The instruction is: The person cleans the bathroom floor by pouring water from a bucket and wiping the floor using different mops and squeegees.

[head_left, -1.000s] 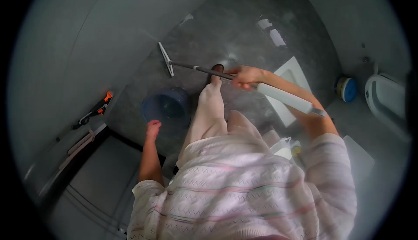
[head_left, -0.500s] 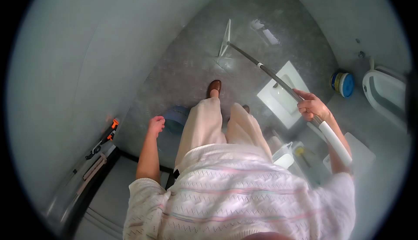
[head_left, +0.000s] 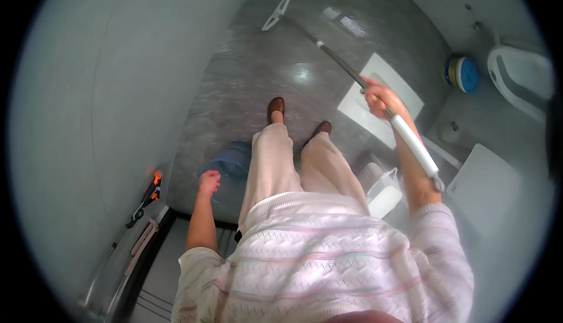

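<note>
My right hand (head_left: 382, 98) is wrapped round the grey pole of a long-handled tool (head_left: 338, 58), just ahead of its thick white grip. The white, flat-framed head (head_left: 278, 10) of the tool is at the far side of the wet grey floor, close to the left wall. Curled fingers show on my left hand (head_left: 209, 182), which hangs in front of a blue translucent tub (head_left: 226, 162); whether anything small is inside them is hidden.
A white squat pan (head_left: 352, 105) is set in the floor. A urinal (head_left: 519, 80) and a blue-lidded bucket (head_left: 467, 75) are at the right. A white bin (head_left: 384, 201) stands near my right leg. Orange-and-black tools (head_left: 153, 188) lean on the left wall.
The tool's head swept from beside the tub toward the right, then back left and farther away. My right hand moved right, then somewhat back left. My left hand stayed near the tub.
</note>
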Available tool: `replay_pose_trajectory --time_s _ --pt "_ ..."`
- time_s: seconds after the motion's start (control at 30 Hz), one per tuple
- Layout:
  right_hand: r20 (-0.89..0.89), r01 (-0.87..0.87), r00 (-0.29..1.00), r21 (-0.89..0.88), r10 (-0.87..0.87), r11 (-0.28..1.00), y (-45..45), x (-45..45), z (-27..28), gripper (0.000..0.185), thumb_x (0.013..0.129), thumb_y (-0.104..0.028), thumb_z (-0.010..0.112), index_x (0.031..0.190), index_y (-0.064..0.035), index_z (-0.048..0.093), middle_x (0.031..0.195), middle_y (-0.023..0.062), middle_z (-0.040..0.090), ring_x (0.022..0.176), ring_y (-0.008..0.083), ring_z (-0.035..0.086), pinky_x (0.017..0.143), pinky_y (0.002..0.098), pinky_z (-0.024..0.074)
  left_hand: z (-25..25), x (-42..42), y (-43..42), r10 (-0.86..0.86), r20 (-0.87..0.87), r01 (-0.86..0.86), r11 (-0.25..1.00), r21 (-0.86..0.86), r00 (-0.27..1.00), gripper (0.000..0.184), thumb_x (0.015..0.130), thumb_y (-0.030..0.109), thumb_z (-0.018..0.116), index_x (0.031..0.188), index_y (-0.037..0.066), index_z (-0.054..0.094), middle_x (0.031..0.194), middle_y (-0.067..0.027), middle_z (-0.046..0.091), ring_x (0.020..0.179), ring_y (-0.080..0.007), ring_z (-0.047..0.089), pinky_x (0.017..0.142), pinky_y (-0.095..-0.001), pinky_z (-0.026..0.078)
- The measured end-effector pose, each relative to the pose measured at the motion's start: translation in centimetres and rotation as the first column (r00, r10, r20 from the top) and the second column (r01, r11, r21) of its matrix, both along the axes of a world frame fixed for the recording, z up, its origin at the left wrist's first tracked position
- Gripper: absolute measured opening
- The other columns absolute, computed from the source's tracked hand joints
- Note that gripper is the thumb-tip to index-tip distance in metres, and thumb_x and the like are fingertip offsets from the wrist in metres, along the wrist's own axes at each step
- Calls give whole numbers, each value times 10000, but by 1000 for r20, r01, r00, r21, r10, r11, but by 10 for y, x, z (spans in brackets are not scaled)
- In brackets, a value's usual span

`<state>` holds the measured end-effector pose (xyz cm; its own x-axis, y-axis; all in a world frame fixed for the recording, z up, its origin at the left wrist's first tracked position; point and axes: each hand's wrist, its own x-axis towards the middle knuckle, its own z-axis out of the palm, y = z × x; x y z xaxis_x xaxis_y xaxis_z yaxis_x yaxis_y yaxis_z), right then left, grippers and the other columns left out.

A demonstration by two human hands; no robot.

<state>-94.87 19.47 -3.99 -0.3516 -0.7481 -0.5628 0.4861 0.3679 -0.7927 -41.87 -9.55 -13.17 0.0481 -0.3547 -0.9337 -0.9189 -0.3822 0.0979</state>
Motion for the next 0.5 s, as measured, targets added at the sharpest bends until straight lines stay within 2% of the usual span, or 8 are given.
replay_pose_trajectory --time_s 0.03,0.07,0.1,0.13,0.17,0.23,0.4,0.5 --pt "49 71 996 83 -76 994 32 10 19 190 816 -22 382 654 -24 481 465 -35 316 331 58 297 646 142 446 2 -5 4 -17 0 17 1000 3 1000 208 731 140 586 928 79 567 736 -15 575 547 -100 524 431 -249 395" --pt "-179 -9 984 -62 -2 998 82 14 12 126 814 -19 391 752 -13 501 472 -32 319 336 58 299 575 151 439 4 -13 8 -34 1 34 999 7 999 211 730 138 586 931 76 567 734 -15 574 545 -100 522 429 -247 395" --pt "-85 110 990 11 -108 994 105 25 30 110 811 -14 400 864 -14 496 480 -30 324 336 57 298 500 163 412 4 -23 8 -54 -4 54 999 7 999 214 729 136 586 933 74 567 731 -15 573 543 -100 520 427 -244 394" --pt "-2 234 972 86 -234 968 126 36 50 186 808 -9 409 975 -15 492 488 -28 330 337 56 297 424 175 386 5 -36 9 -77 -27 77 997 -2 997 216 729 135 585 935 73 567 728 -15 571 540 -100 518 423 -242 391" --pt "306 409 765 448 -566 795 120 47 106 300 803 -3 417 1099 -28 462 497 -29 339 335 55 294 343 190 339 5 -50 10 -99 -51 99 995 -10 994 217 730 134 585 937 71 568 725 -15 570 537 -100 515 420 -240 389" --pt "359 405 715 487 -600 774 160 59 138 468 787 20 421 1236 -94 354 505 -28 342 322 53 284 265 209 216 4 -76 10 -154 -89 151 988 -32 984 218 733 132 582 942 70 568 721 -15 568 535 -100 512 415 -239 384" --pt "266 457 617 645 -741 613 256 92 175 503 768 48 416 1227 -154 373 499 -29 331 302 56 278 261 193 209 2 -123 15 -249 -168 242 968 -60 954 221 745 133 574 957 68 569 720 -19 571 539 -102 513 409 -244 378" --pt "196 469 595 703 -779 535 280 111 189 528 760 56 418 1238 -164 371 495 -29 331 299 57 279 261 192 214 8 -136 25 -271 -133 266 962 -55 953 225 746 136 579 960 67 568 708 -21 571 541 -103 512 406 -242 373"
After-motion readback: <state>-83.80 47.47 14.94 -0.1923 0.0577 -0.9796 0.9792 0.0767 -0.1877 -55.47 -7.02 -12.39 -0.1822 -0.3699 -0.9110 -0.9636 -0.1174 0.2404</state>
